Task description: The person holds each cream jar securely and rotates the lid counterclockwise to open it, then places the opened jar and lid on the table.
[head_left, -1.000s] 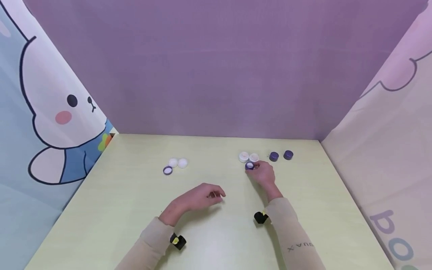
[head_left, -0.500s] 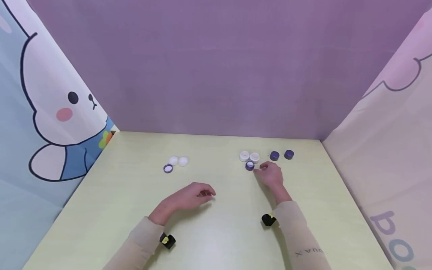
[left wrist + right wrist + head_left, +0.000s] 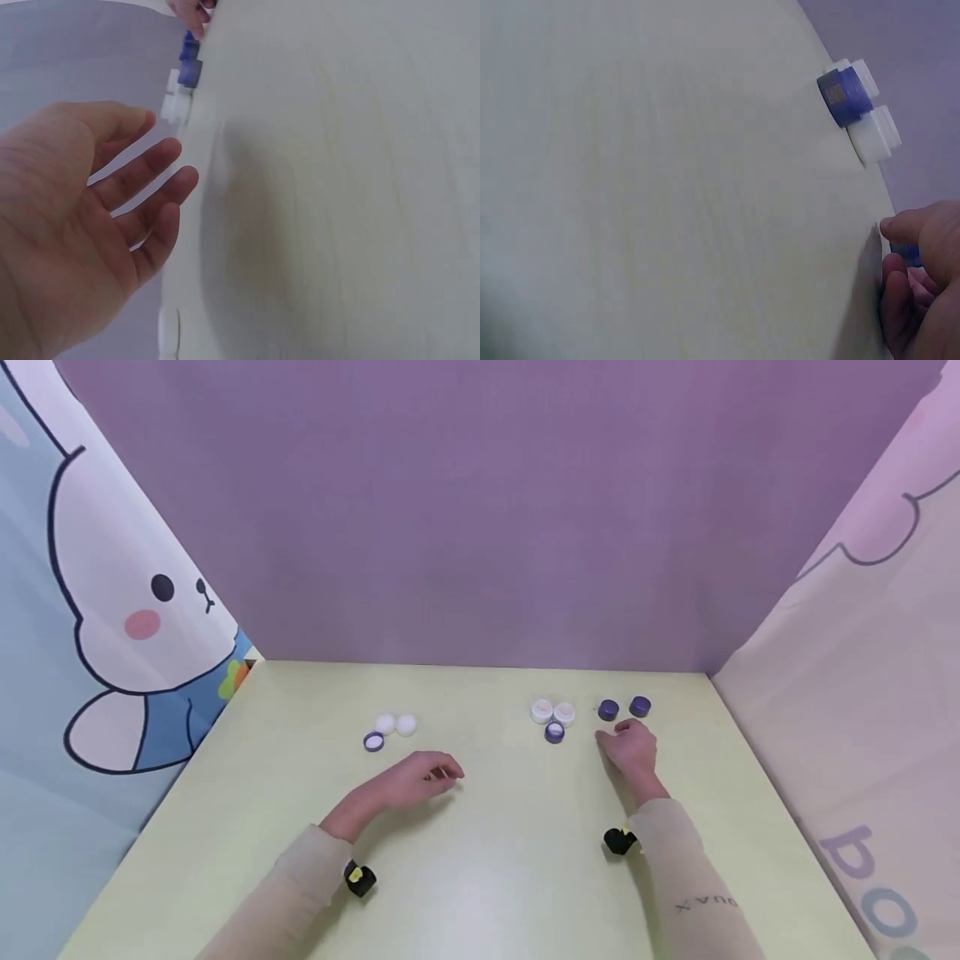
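My right hand [image 3: 632, 747] is just in front of two dark purple lidded pots, the nearer pot [image 3: 608, 710] and the outer pot [image 3: 640, 707]. In the right wrist view, a strip of blue shows between its thumb and loosely bent fingers, partly hidden by them. Left of it, a purple jar [image 3: 554, 732] with a pale inside stands against two white jars [image 3: 542, 712] with threaded necks [image 3: 886, 126]. My left hand [image 3: 416, 777] hovers over the table, fingers relaxed and holding nothing. Beyond it lie two round white lids [image 3: 407, 725] and a purple-rimmed lid [image 3: 373, 742].
The pale yellow table [image 3: 495, 877] ends at a purple backdrop [image 3: 480, 527]. Printed cloths hang at both sides, the left cloth [image 3: 112, 652] with a cartoon rabbit. A small black camera [image 3: 618, 841] is strapped at the right wrist, another camera [image 3: 361, 880] at the left.
My right hand has let go of the purple jar and moved right to the dark purple pots. The purple jar stays by the white jars. My left hand has drifted left and slightly away from me.
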Available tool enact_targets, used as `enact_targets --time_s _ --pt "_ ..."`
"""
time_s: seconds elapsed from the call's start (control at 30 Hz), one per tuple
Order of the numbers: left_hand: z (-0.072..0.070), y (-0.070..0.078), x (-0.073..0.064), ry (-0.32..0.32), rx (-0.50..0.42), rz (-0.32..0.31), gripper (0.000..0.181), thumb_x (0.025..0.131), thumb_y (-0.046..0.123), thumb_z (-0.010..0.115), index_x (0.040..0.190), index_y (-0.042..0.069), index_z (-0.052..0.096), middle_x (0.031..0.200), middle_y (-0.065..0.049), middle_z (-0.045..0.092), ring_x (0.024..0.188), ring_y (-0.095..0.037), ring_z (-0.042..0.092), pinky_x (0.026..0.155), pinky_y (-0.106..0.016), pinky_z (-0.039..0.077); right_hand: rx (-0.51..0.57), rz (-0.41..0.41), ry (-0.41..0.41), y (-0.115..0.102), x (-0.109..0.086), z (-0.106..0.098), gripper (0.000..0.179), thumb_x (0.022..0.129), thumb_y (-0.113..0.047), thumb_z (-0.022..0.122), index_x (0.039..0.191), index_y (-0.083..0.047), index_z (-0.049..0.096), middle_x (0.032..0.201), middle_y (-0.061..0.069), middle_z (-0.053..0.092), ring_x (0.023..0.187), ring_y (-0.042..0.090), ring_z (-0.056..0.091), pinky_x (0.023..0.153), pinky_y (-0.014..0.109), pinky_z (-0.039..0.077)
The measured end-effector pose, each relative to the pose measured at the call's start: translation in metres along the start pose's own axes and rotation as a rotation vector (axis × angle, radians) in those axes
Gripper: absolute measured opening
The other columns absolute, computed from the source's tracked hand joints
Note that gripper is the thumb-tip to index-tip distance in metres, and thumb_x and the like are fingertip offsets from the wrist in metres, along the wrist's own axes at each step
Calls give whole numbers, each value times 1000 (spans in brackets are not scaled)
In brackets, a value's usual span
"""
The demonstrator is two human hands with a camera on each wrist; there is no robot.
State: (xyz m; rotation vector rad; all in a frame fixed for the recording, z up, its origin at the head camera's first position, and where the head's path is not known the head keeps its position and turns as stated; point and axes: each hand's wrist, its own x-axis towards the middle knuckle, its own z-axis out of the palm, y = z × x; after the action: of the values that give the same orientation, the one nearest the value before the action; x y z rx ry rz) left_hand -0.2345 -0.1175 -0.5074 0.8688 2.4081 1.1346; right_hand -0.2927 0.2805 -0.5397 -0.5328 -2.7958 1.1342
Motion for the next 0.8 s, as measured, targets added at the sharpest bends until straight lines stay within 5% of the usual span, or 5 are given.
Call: enact_targets --time_s 0.47,0.8 --pt "10 -6 46 64 19 -1 21 98 5 55 117 3 65 108 -6 66 94 -14 59 80 -30 51 -91 22 -8 14 12 5 70 87 -44 66 134 5 50 133 25 53 119 46 50 96 54 41" --pt "26 3 104 131 58 22 18 98 7 55 112 6 67 100 -3 65 87 -11 58 76 -27 50 -94 25 2 12 18 4 71 89 -45 63 137 6 47 134 28 51 120 48 47 97 56 39"
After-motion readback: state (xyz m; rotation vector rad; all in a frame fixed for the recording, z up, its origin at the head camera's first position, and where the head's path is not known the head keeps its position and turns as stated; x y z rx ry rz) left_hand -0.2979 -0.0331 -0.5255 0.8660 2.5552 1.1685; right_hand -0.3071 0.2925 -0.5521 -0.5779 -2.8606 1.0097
